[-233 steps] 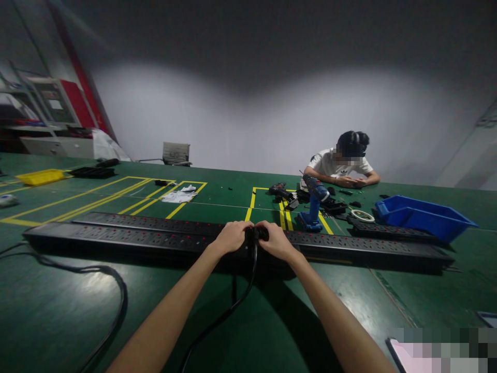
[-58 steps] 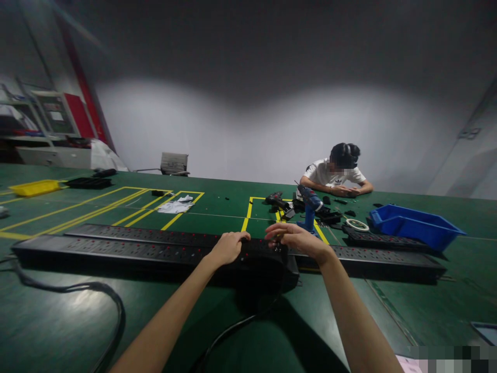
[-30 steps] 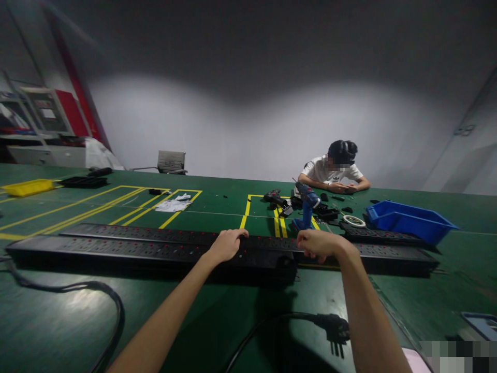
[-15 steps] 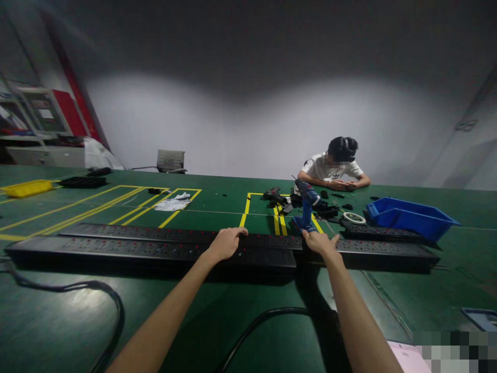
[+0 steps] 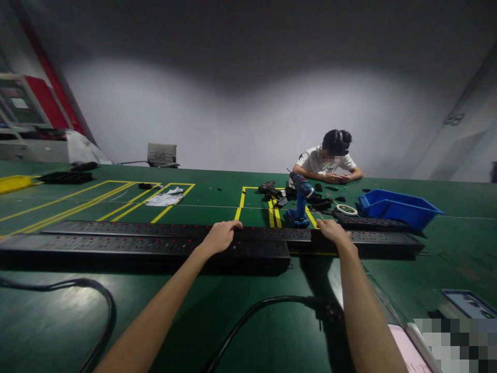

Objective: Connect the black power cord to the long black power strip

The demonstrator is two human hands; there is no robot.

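Note:
Two long black socket strips lie side by side across the green table. My left hand (image 5: 220, 237) rests over the near strip (image 5: 155, 254), its fingers curled across toward the far strip. Further right, my right hand (image 5: 334, 232) has its fingers over the far strip (image 5: 368, 242). Both hands seem to grip the far strip, though their undersides are hidden. Just behind it, between the hands, a blue cordless drill (image 5: 300, 204) stands upright on its base. A black cable with a plug (image 5: 324, 305) lies in front of the strips.
A blue bin (image 5: 399, 208) sits at the right beside a shorter black strip (image 5: 373, 223) and a white ring (image 5: 347, 210). Across the table a person (image 5: 330, 160) leans on the edge. Small black parts, white papers (image 5: 165, 199) and a yellow tray (image 5: 15, 184) lie further back.
My right hand has moved right along the far strip, away from the drill's base. The view has shifted slightly, and my left hand stays at about the same place on the strips.

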